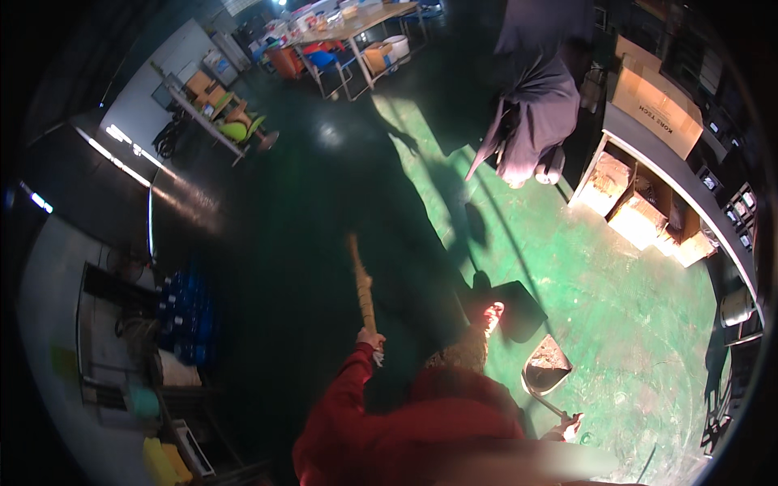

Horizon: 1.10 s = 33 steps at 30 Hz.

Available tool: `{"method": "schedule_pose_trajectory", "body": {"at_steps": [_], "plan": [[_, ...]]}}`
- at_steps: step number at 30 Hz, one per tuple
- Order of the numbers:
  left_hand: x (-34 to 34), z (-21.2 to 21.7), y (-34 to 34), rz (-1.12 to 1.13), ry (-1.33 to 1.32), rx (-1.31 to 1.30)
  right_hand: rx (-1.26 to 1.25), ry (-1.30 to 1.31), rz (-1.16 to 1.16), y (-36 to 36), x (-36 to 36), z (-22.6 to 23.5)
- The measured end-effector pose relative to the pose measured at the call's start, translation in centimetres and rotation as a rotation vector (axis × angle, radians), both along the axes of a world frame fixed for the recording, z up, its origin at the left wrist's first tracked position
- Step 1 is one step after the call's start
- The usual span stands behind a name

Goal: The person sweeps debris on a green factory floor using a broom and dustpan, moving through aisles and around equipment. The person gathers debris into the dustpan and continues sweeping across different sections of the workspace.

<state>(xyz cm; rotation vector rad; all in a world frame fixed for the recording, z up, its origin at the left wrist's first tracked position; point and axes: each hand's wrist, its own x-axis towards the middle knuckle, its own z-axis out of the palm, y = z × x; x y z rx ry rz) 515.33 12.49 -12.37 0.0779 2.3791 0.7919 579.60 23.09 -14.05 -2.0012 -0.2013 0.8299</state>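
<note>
In the shadowed middle of the floor, my left hand [373, 339] is closed round what looks like a broom [364, 292], a tan stick bound with bands. It points away from me and its far end fades into the dark. Low on the right, my right hand [572, 426] grips the thin handle of a dustpan [551, 376]. The pan lies on or just over the sunlit floor, with pale debris [549, 352] in it. A brown, textured shape [458, 353] and a brightly lit foot [493, 314] show between my arms.
A person in dark, loose clothes [539, 105] is ahead on the right. Right of them, a counter [648, 146] bears a cardboard box [657, 105], with open boxes [640, 215] below. A cluttered table [356, 28] stands far ahead; blue bottles [186, 312] stand on the left.
</note>
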Motion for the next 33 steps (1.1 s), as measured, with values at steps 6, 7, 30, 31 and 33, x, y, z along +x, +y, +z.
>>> {"method": "schedule_pose_trajectory", "body": {"at_steps": [6,7,30,31,33], "plan": [[-6.7,-4.1,20.5,-0.062,-0.195,-0.247,0.076,0.195,-0.127,15.2,3.3,-1.7],[-8.3,-5.6,24.1,-0.058,-0.226,-0.178,0.051,0.246,-0.157,16.7,3.2,-2.8],[37.9,-10.4,66.6,-1.332,0.115,-0.557,-0.164,0.089,0.072,41.9,11.6,2.7],[38.4,-9.0,66.5,-1.368,0.06,-0.517,-0.196,0.093,0.064,42.3,12.5,1.8],[39.3,-8.9,65.0,-1.445,0.112,-0.475,-0.227,0.095,0.076,44.3,14.3,0.3]]}}
